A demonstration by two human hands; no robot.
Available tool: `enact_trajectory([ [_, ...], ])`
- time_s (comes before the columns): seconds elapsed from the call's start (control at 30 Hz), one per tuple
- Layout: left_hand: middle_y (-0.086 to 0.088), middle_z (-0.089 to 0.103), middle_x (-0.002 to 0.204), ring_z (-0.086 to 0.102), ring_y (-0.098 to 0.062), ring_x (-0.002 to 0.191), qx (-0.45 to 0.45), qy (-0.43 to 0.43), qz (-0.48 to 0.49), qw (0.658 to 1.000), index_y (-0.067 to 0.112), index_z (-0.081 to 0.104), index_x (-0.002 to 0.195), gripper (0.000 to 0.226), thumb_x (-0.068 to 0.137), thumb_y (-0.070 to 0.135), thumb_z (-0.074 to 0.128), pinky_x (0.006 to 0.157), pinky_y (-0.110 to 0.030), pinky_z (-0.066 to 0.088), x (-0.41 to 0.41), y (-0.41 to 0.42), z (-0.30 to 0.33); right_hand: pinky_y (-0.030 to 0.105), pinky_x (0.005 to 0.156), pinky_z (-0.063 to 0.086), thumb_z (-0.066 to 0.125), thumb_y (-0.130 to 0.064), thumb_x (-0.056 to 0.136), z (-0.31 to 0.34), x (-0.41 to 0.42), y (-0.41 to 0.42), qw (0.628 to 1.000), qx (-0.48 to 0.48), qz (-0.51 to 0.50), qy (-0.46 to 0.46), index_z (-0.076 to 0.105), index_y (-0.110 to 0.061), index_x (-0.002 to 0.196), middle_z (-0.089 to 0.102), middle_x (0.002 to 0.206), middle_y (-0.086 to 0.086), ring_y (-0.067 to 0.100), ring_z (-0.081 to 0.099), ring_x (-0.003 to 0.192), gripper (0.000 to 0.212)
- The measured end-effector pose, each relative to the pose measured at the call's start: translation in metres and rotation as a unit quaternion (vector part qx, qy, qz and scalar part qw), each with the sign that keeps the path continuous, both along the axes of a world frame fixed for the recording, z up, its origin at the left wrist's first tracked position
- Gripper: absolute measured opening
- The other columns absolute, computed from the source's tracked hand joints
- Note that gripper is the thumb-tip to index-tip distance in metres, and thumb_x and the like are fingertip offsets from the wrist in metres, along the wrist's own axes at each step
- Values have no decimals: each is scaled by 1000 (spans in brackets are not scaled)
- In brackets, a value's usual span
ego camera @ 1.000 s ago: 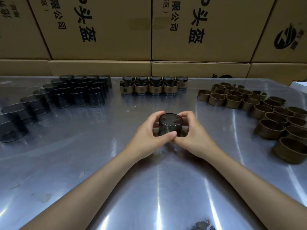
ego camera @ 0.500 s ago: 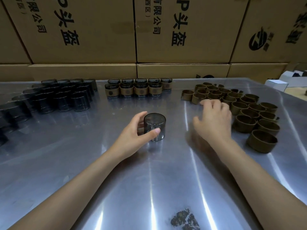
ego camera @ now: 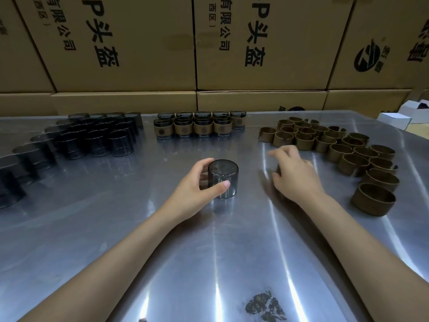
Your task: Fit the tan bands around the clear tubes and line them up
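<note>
A smoky clear tube (ego camera: 226, 173) stands upright on the steel table (ego camera: 116, 228), and my left hand (ego camera: 192, 189) grips it with thumb in front and fingers behind. To its right, my right hand (ego camera: 297, 175) hovers low with fingers curled round a tan band (ego camera: 278, 168), which the palm mostly hides. Several loose tan bands (ego camera: 352, 159) lie at the right. A row of banded tubes (ego camera: 202, 127) stands at the back centre. Bare tubes (ego camera: 97, 138) are grouped at the back left.
Stacked cardboard boxes (ego camera: 255, 54) wall off the table's far edge. Small white boxes (ego camera: 394, 120) sit beyond the right corner. A dark stain (ego camera: 264, 305) marks the table near the front edge.
My right hand let go of the tube, reached into the band pile, and has now drawn back towards the centre with a band. My left hand keeps hold of the tube.
</note>
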State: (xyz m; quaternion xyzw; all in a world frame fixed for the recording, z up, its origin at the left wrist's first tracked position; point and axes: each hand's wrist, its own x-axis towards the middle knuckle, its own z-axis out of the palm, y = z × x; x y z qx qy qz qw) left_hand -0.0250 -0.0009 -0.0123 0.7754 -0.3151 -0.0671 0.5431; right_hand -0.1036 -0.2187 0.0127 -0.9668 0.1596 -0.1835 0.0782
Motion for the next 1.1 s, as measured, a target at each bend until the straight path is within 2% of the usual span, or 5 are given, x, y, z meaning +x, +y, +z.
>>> enact_trajectory([
  [0.27,18,57,119,54,16,104,-1,-5,-5,1000,28,45,129,50,86,27,70,84,-3,42,-1,0,0,38,98,37,63,-38,89,-9,13,19,996,-53,65,-34,42,-20,138,49,132,3,25,48,120,56],
  [0.47,19,59,115,55,17,100,-7,-12,-13,1000,31,47,122,43,87,25,70,80,-3,42,-3,-1,1,39,74,45,56,-12,93,-9,9,27,998,-14,53,-29,43,-18,136,43,122,7,32,56,97,46],
  [0.67,10,55,127,53,10,110,-6,-28,2,1000,25,45,132,50,88,29,68,89,-6,41,-4,-1,2,44,117,18,59,12,82,0,9,39,977,-22,120,-174,50,-14,135,48,125,9,26,48,116,59],
  [0.93,16,46,138,40,3,131,-80,-218,29,972,22,44,139,53,93,48,41,107,-14,29,-15,3,14,53,101,44,63,13,80,2,-1,80,889,-43,322,-322,40,-15,137,42,125,3,18,47,112,68],
  [1.1,-1,45,147,41,-15,137,-82,-290,-33,953,15,34,145,59,89,30,49,111,-42,36,-16,9,15,44,97,48,62,15,81,-1,-4,92,858,-42,389,-333,31,-16,141,38,129,3,20,51,106,75],
])
